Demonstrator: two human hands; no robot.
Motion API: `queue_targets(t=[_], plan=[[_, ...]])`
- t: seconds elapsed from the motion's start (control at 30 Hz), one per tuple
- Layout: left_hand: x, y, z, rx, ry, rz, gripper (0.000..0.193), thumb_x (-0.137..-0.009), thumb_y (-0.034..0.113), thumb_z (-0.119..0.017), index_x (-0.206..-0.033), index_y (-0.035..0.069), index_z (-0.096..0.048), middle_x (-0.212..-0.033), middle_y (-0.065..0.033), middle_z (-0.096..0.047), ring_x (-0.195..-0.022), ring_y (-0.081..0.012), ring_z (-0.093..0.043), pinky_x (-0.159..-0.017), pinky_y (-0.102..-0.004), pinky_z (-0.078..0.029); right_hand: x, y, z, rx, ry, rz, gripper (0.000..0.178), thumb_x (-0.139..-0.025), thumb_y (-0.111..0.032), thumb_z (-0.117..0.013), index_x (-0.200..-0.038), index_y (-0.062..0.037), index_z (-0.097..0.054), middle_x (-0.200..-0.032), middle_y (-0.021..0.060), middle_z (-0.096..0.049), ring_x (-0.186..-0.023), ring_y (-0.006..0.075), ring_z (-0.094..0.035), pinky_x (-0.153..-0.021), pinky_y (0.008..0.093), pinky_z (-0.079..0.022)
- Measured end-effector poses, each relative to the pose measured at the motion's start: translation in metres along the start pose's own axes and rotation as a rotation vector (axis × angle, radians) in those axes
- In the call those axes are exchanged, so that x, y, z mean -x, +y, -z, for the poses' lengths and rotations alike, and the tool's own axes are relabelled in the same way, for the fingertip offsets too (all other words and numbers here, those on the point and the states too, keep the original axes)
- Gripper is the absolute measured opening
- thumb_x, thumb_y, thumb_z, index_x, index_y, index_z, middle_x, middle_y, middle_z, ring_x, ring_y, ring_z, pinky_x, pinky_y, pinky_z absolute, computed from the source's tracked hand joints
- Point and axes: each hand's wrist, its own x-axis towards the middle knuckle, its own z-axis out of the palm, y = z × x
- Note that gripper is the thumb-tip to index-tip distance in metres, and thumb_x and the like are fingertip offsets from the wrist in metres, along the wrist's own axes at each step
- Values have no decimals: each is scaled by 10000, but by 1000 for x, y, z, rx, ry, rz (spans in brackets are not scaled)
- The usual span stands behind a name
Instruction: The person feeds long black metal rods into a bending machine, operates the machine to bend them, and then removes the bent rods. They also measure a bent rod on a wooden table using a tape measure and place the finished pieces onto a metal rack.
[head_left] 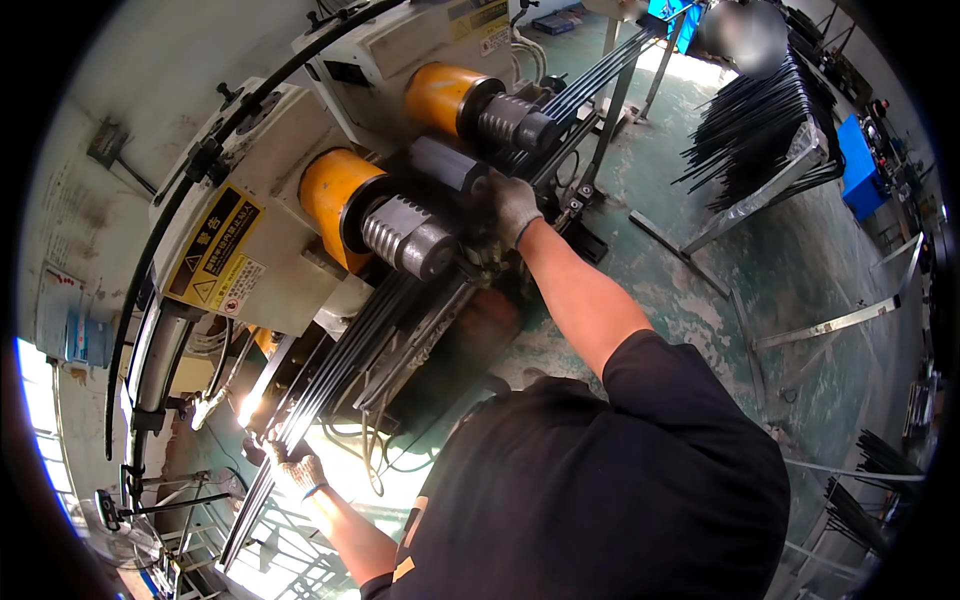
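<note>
My left hand (300,472), in a pale knitted work glove, is at the lower left, its fingers closed around a bundle of long thin metal rods (355,345). These rods run slanting under the machine. My right hand (514,205), gloved too, reaches to the machine's middle beside a dark grey cylinder (447,164); its fingers are lost in shadow and blur. On either side of that cylinder a ridged steel roller (408,237) and another ridged roller (515,122) stick out from orange housings (340,195).
A pale machine body (270,150) with warning labels fills the upper left. More rods (600,75) extend beyond it to the far side. At the right, black rods (740,130) lie on a metal rack (750,200). A person stands at the far end. Hoses (370,455) hang below the machine.
</note>
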Motion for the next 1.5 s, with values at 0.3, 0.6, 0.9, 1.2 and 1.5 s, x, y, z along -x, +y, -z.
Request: queue_targets(t=[0.3, 0.6, 0.9, 1.2, 1.5], plan=[[31, -47, -30, -21, -87, -67, 295, -1053, 179, -642, -1179, -84, -688, -1152, -210, -745, -1059, -291, -729, -1028, -418, -592, 54, -3, -17, 165, 74, 300, 559, -1034, -488, -590, -1057, 56, -718, -894, 173, -704, -856, 300, -679, -815, 414, -499], [29, -115, -44, -604, -118, -511, 326, -1032, 202, -696, -1181, -89, -695, -1194, -208, -745, -1082, -288, -721, -1052, -412, -562, 34, -16, -12, 264, 248, 119, 532, -1015, -460, -628, -1054, 63, -714, -899, 199, -720, -866, 305, -686, -828, 428, -512], [12, -26, -27, -40, 211, -186, 417, -1088, 152, -459, -1422, -61, -588, -1388, -238, -662, -1262, -349, -662, -1064, -478, -569, 58, -12, -11, 322, 223, 79, 433, -991, -391, -673, -1000, 35, -749, -877, 207, -723, -869, 334, -690, -807, 425, -507], [-34, 71, 66, -1, 297, -202, 402, -1056, 92, -510, -1402, -97, -589, -1375, -182, -680, -1225, -301, -667, -1082, -477, -547, 81, -15, -24, 369, 283, 103, 468, -942, -403, -679, -1101, 30, -760, -1047, 279, -747, -1054, 428, -716, -924, 448, -530], [-42, 101, 71, -25, 344, -217, 369, -1068, 133, -506, -1379, -54, -573, -1346, -136, -654, -1217, -271, -632, -1060, -465, -529, 85, -27, -25, 562, 357, 151, 442, -946, -436, -638, -1005, -21, -778, -1017, 290, -710, -1062, 458, -678, -907, 507, -528]])
